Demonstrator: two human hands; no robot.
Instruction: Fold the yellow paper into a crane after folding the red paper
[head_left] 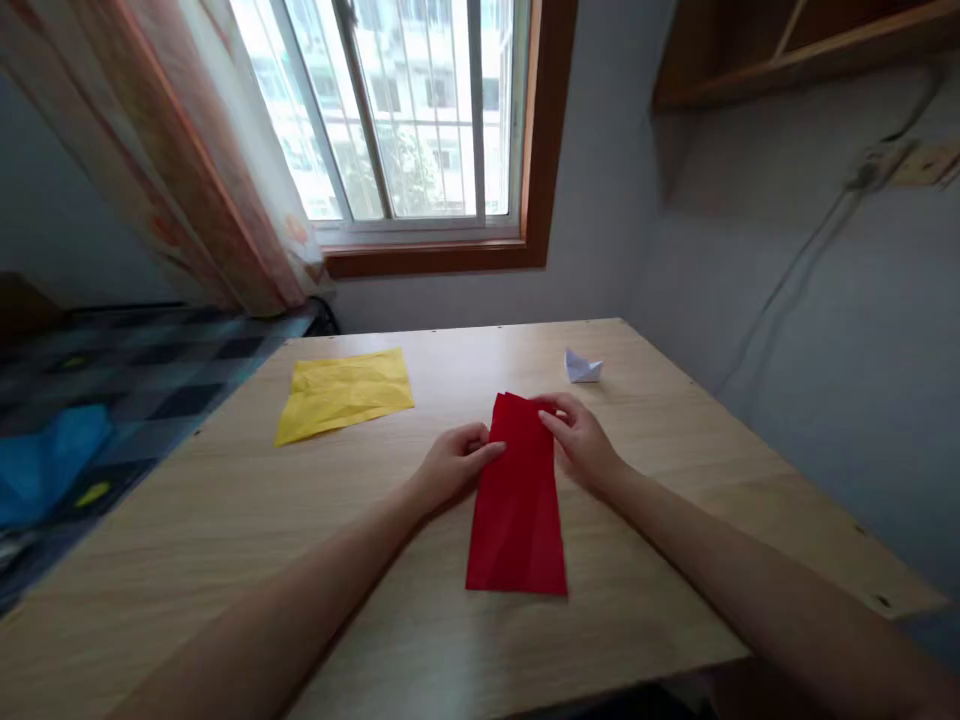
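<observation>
In the head view, your left grip [454, 460] is clamped on the red paper [520, 510] at eleven o'clock, your right grip [579, 436] at one. The paper stretches toward six; beyond runs the surface's [337, 600] near edge. From it, yellow paper [346, 394] lies at ten, folded white paper [583, 369] at one, the window [424, 130] near twelve.

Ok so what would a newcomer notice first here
Probably the red paper, held by the left hand and right hand near the middle of the table. Then the yellow sheet, lying farther back on the left, and the white folded paper at the far right.
</observation>
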